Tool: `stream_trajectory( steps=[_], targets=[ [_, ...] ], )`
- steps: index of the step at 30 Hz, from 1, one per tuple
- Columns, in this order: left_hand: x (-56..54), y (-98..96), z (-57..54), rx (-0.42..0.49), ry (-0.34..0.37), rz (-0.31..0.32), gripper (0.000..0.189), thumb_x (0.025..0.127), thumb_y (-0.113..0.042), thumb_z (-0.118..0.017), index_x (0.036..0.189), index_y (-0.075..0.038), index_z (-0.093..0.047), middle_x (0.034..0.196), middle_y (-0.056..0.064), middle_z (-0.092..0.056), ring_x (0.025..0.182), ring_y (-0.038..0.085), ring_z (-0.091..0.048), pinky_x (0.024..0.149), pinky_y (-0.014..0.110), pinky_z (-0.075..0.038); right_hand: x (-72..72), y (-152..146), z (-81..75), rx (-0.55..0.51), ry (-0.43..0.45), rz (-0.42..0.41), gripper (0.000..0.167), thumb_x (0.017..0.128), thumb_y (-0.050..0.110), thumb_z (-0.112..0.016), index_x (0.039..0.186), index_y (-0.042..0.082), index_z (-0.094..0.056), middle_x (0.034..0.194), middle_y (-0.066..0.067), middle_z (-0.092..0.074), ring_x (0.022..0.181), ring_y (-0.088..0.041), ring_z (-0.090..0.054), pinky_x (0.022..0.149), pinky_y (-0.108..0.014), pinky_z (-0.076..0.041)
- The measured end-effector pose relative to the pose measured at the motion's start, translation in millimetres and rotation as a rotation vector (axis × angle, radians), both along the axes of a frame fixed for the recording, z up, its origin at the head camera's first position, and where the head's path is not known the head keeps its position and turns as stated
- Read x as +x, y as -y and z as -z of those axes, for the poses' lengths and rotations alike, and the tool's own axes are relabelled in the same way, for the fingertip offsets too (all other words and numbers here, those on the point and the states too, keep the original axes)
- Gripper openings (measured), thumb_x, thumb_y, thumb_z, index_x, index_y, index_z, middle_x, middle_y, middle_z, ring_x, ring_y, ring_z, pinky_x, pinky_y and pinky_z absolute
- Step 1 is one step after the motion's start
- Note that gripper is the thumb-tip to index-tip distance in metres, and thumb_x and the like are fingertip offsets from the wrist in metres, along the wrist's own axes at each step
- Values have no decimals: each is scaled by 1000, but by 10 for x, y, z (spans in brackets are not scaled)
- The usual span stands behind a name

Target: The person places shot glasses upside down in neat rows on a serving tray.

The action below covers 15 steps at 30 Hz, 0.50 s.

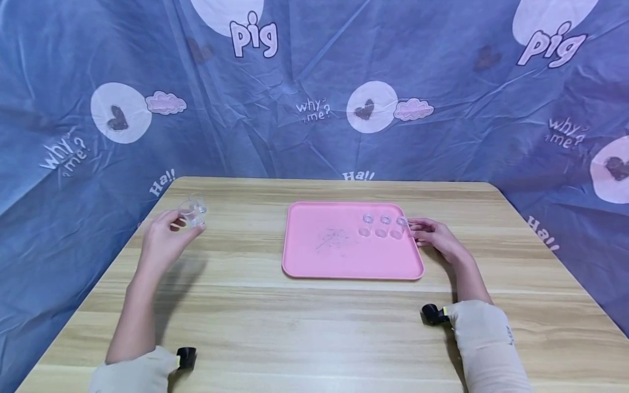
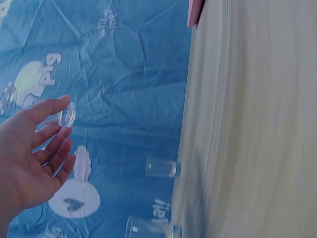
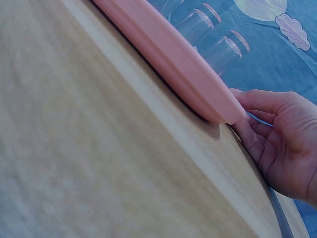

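My left hand (image 1: 167, 237) is raised over the left side of the table, pinching a small clear glass (image 2: 67, 115) near its thick base between thumb and fingers. Beyond it, in the left wrist view, two similar glasses, a nearer one (image 2: 148, 228) and a farther one (image 2: 162, 167), stand at the table's edge. At the right, my right hand (image 1: 437, 236) grips the side rim of a pink tray (image 1: 354, 267), with fingertips close by the rightmost of three clear glasses (image 1: 381, 233). These stand in a row on the tray's right part, thick round ends uppermost.
A wood-patterned table (image 1: 295, 333) carries everything, its far edge against a blue printed cloth (image 1: 304, 147). Greyish marks (image 1: 334, 237) show on the tray's surface left of the glasses. Both sleeves bear a small black wrist camera (image 1: 187, 358).
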State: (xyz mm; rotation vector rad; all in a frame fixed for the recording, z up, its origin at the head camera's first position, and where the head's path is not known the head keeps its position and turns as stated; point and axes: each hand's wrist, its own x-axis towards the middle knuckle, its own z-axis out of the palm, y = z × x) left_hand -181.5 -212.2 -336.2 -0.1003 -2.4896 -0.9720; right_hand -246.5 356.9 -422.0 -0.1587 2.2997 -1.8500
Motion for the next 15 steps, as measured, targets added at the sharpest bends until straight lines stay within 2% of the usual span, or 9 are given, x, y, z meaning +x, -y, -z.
stream_trajectory(
  steps=[10,15],
  targets=[
    [-237,-307,2,24,-57,133,31,72,-5,-75,99,5,-63,90,18,-59,80,29,-54,72,38,-44,1,10,-7,1,-1,1,52,92,5,-54,134,-14,-31,100,-4,-55,83,-7,-59,72,-23,-50],
    [-339,-486,-8,26,-41,179,30,72,-6,-75,98,4,-64,91,19,-59,82,32,-54,75,43,-44,-1,10,-6,5,-1,2,52,91,4,-54,134,-14,-30,100,-3,-55,83,-7,-59,72,-23,-50]
  ],
)
